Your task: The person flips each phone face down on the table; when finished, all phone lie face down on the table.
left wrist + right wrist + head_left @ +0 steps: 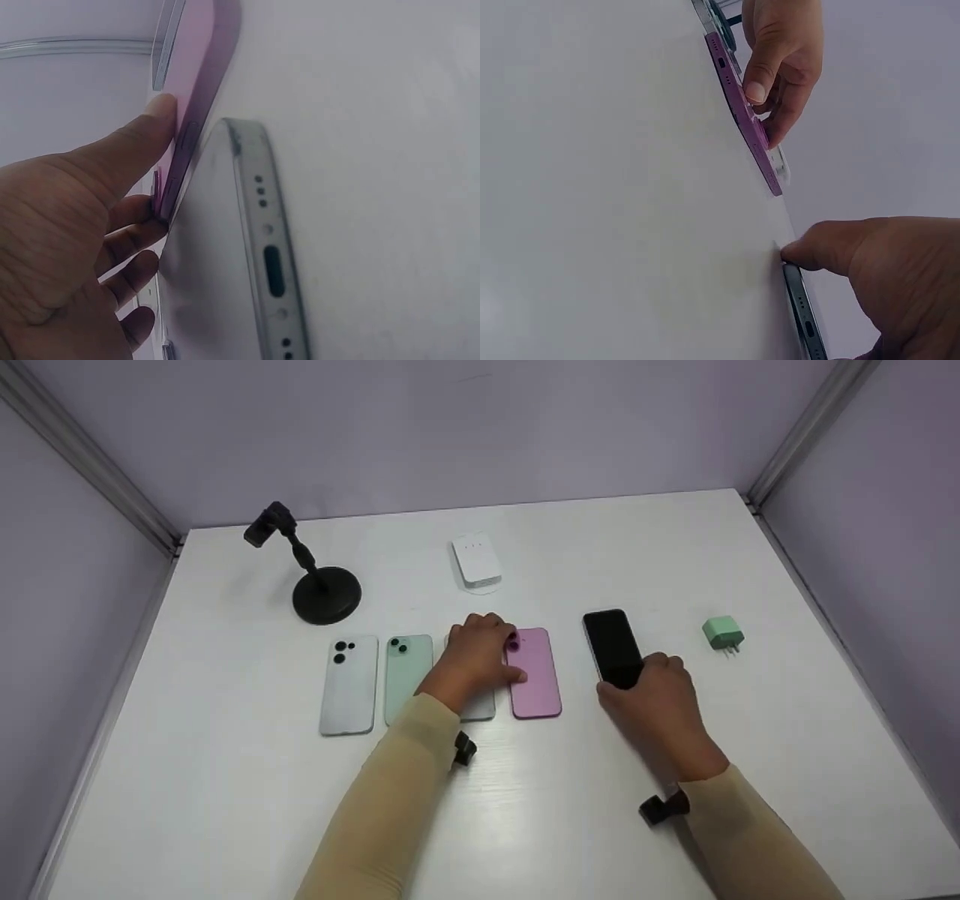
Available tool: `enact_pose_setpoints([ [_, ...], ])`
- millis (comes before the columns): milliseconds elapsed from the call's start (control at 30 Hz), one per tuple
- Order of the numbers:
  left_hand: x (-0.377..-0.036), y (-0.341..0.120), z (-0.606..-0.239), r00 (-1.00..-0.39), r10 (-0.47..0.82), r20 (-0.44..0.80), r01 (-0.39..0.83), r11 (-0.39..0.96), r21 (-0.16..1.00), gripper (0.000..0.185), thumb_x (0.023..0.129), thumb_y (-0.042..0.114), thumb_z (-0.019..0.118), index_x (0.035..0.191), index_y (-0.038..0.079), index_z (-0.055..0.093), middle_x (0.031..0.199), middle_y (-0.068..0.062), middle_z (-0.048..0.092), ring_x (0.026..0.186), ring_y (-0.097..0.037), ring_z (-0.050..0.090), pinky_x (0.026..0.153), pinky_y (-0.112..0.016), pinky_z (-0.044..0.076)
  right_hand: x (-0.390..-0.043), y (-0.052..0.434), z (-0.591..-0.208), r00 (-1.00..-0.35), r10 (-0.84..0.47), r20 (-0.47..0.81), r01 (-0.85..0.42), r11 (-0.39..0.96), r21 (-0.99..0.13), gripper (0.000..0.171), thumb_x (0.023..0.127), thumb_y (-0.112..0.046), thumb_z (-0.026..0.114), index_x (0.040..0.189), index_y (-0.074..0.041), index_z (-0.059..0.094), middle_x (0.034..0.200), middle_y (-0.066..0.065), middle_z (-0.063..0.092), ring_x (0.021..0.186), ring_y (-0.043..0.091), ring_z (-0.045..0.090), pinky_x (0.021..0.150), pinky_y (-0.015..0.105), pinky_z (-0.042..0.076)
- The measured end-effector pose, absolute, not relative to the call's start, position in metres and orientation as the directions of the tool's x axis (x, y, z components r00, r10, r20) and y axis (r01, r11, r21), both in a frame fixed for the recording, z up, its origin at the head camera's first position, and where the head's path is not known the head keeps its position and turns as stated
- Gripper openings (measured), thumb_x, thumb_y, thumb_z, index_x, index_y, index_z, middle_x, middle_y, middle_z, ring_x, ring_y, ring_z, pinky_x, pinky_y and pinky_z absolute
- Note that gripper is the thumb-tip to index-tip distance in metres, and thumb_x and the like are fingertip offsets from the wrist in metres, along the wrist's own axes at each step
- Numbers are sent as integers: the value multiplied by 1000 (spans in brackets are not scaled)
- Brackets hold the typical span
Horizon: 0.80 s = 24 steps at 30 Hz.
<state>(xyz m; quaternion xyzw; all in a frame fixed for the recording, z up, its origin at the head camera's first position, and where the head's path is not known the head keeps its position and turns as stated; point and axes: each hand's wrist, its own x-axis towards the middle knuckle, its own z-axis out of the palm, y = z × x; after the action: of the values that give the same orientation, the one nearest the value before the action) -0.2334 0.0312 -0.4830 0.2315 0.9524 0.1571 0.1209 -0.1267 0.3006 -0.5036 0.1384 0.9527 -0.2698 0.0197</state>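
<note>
My left hand [474, 656] reaches over a pale phone [480, 706], hiding much of it. Its thumb and fingertips touch the back of a pink phone [536, 675], near the camera corner; this phone lies back up. In the left wrist view the thumb [146, 131] rests by the pink phone's side edge, beside the pale phone's port end [274, 262]. My right hand [660, 705] grips the lower end of a black-screened phone [613, 645], thumb on one side and fingers on the other. That phone's port edge [806, 319] shows in the right wrist view.
A white phone [349, 682] and a mint green phone [407, 675] lie to the left in the row. Behind are a black round-based stand [326, 595] and a white box-shaped device [477, 559]. A green plug adapter [723, 632] sits at right. Walls border the white table [225, 810].
</note>
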Motion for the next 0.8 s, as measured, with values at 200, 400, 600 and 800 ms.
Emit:
enact_pose_setpoints([
  [200, -233, 33, -484, -861, 485, -157, 407, 839, 361, 68, 82, 56, 80, 135, 17, 62, 142, -1, 54, 136, -26, 42, 112, -47, 33, -107, 302, -502, -963, 224, -150, 269, 823, -500, 78, 84, -54, 73, 119, 13, 52, 110, 23, 51, 97, 34, 52, 84, 49, 47],
  [400, -232, 33, -483, -865, 476, -160, 399, 845, 357, 62, 82, 56, 80, 129, 18, 63, 140, 0, 55, 134, -26, 43, 110, -47, 34, -99, 297, -501, -966, 224, -127, 258, 834, -487, 86, 84, -55, 72, 124, 17, 49, 111, 28, 53, 99, 37, 54, 85, 52, 48],
  [600, -227, 40, -479, -877, 457, -149, 392, 860, 326, 62, 82, 55, 80, 127, 16, 63, 133, -3, 57, 128, -27, 45, 106, -47, 36, -96, 300, -504, -959, 256, -123, 281, 793, -540, 87, 90, -60, 68, 133, 13, 45, 115, 26, 59, 99, 38, 61, 83, 51, 51],
  [800, -224, 59, -480, -868, 490, -83, 448, 843, 296, 60, 84, 53, 79, 130, 16, 65, 135, -3, 59, 128, -27, 46, 104, -46, 38, -93, 300, -504, -960, 269, -83, 266, 767, -584, 82, 93, -56, 67, 134, 11, 46, 117, 27, 60, 106, 42, 63, 88, 54, 51],
])
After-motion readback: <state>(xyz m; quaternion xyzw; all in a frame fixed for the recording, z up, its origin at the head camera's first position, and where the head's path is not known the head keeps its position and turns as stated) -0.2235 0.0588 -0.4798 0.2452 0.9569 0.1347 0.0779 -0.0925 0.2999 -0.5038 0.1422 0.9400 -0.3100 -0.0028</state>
